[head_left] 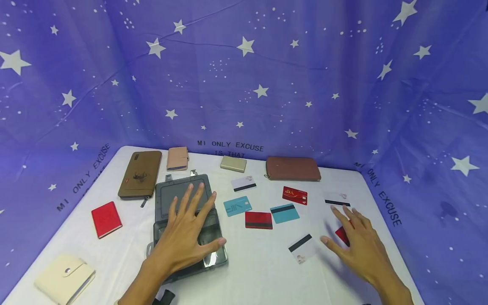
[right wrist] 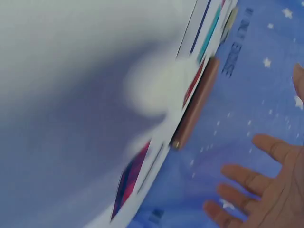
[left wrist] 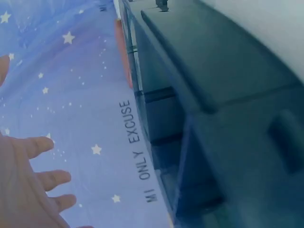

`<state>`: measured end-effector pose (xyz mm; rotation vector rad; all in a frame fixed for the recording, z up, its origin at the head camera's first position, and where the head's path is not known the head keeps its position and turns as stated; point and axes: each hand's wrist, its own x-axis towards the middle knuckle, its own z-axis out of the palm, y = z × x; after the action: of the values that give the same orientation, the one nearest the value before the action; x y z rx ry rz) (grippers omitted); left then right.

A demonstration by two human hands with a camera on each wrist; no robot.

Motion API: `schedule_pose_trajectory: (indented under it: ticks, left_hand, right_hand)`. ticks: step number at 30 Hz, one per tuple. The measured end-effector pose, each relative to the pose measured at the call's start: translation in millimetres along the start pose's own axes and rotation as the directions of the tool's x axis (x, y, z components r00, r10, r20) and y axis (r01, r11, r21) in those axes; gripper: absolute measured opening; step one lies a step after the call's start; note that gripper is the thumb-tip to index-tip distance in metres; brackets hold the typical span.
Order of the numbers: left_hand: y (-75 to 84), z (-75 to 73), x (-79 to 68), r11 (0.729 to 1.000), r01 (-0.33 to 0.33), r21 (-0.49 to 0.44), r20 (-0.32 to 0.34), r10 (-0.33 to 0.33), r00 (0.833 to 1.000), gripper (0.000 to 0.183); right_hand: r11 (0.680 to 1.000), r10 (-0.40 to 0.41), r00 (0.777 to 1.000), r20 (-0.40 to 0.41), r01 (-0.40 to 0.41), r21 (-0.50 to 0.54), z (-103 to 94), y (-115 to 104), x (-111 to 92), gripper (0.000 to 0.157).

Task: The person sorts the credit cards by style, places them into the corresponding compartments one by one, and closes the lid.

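Observation:
My left hand (head_left: 187, 237) is spread with straight fingers above a grey plastic box (head_left: 218, 254) with its lid (head_left: 169, 192) folded back. Dividers (left wrist: 159, 95) show inside the box in the left wrist view. On the right, my right hand (head_left: 360, 250) has its fingers spread and holds nothing. It partly covers a red card (head_left: 340, 235); a white card (head_left: 337, 195) with a black stripe lies just beyond its fingertips. Another white striped card (head_left: 303, 249) lies left of its thumb. Between the hands are a striped red card (head_left: 259, 220) and a striped blue card (head_left: 285, 213).
Farther back lie a blue card (head_left: 231, 206), a red VIP card (head_left: 295, 195) and a white card (head_left: 244, 183). A brown wallet (head_left: 293, 168), a beige case (head_left: 233, 164), a pink holder (head_left: 177, 159) and an olive wallet (head_left: 141, 171) line the back. A red booklet (head_left: 106, 219) and cream wallet (head_left: 62, 277) are left.

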<state>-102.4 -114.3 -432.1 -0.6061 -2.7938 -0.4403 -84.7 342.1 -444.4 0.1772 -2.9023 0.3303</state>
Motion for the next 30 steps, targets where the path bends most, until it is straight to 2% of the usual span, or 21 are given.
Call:
schedule_pose_trajectory:
  ticks: [5,8,13,16,19,23,26,30]
  left_hand:
    - [-6.1,-1.3,-12.5,0.995,0.003,-0.102,-0.047,-0.007,0.999,0.095]
    - [-11.3,-2.4,-22.0,0.985,0.016,-0.171,-0.077,-0.030,0.997,0.089]
    - [-22.5,-1.8,-39.6,0.965,0.069,-0.253,-0.102,-0.098,0.990,0.085]
    - [-31.2,-0.9,-50.6,0.955,0.101,-0.278,-0.114,-0.137,0.984,0.085]
    - [-40.4,-0.9,-62.0,0.943,0.138,-0.302,-0.127,-0.183,0.975,0.084]
    - [-51.1,-0.2,-75.4,0.925,0.184,-0.334,-0.130,-0.239,0.962,0.084]
    - [-57.8,1.5,-83.0,0.912,0.213,-0.351,-0.130,-0.273,0.953,0.084]
    - [-66.5,3.4,-91.0,0.896,0.238,-0.374,-0.130,-0.305,0.943,0.085]
  right_hand:
    - [0.988,-0.102,0.994,0.029,0.098,0.122,12.4,-23.4,-2.8,0.080]
    - [0.974,-0.181,0.979,0.091,0.166,0.153,19.8,-33.4,-2.3,0.075]
    - [0.970,-0.236,0.945,0.228,0.215,0.116,30.8,-44.1,0.2,0.068]
    - [0.974,-0.224,0.938,0.265,0.208,0.087,34.2,-46.3,2.9,0.058]
    - [0.979,-0.201,0.938,0.283,0.181,0.095,36.1,-47.8,7.6,0.050]
    - [0.980,-0.192,0.939,0.286,0.165,0.115,38.1,-51.5,13.1,0.049]
    - [0.973,-0.214,0.940,0.267,0.182,0.142,38.4,-57.2,14.1,0.050]
    - [0.954,-0.255,0.940,0.225,0.207,0.217,39.0,-70.2,14.8,0.039]
